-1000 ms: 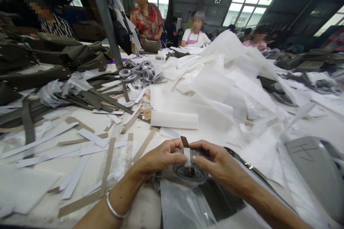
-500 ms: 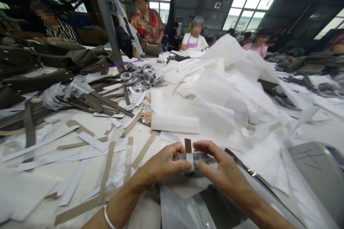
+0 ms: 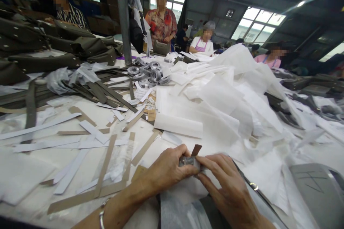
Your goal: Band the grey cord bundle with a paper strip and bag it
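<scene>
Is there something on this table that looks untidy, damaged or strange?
Nothing looks damaged. White and brown paper strips lie scattered at all angles across the white table, and crumpled white fabric sheets are heaped beyond both hands, which pinch a small grey roll.

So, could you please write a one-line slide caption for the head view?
Left hand and right hand pinch a small grey strap roll with a brown tab above a table strewn with white fabric sheets.

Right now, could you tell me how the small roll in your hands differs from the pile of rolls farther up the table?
The small roll is a single one, pinched between the left hand and right hand; the pile of rolls holds many, lying loose and untouched. A brown strip end sticks up from the small roll; none shows on the pile. Both look grey and coiled.
</scene>
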Tool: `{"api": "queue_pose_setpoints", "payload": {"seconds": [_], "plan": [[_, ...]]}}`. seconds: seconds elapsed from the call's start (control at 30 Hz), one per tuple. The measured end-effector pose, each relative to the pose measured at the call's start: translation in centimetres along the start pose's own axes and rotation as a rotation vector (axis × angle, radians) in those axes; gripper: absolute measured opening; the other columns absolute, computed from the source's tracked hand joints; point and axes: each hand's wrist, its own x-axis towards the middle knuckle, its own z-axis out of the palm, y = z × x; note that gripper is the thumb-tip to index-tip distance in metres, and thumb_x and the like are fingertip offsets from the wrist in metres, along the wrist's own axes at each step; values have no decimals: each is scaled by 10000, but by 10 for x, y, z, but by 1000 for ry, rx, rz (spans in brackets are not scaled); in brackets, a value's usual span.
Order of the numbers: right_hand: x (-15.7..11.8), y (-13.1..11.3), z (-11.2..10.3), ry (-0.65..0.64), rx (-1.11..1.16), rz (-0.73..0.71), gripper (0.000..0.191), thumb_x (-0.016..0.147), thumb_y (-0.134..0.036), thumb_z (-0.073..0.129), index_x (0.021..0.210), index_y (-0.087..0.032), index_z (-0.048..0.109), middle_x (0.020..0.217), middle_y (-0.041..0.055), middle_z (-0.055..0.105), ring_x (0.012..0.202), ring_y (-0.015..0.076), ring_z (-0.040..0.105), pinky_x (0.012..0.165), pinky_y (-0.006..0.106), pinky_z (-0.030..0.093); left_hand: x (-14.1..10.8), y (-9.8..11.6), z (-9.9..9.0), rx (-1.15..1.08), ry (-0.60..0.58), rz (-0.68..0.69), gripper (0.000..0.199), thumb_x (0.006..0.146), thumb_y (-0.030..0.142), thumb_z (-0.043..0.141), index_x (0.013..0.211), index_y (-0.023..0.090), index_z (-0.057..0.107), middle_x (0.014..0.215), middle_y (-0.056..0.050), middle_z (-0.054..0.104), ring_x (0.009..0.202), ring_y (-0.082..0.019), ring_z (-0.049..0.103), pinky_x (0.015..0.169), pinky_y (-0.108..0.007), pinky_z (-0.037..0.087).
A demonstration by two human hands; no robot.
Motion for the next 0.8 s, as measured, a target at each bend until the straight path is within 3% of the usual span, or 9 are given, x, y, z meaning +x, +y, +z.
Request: {"api": "queue_pose_setpoints", "payload": {"seconds": [0.33,0.8], "plan": [[-1,1,-4,96,-25,-89,271,914,-137,628,1184,-152,607,998,73,663,942,192,601,846,320,492,1,-1,-5,-74,-26,27,163,802,328,632,788,199,533,673,84,498,628,-97,440,525,-232,276],[-3,3,-3,86,-7,-87,267,903,-132,635,1168,-161,613,982,68,678,930,186,614,810,313,524,0,2,-5,-69,-11,45,178,797,338,645,776,202,532,652,85,489,615,-93,425,520,-230,264]]}}
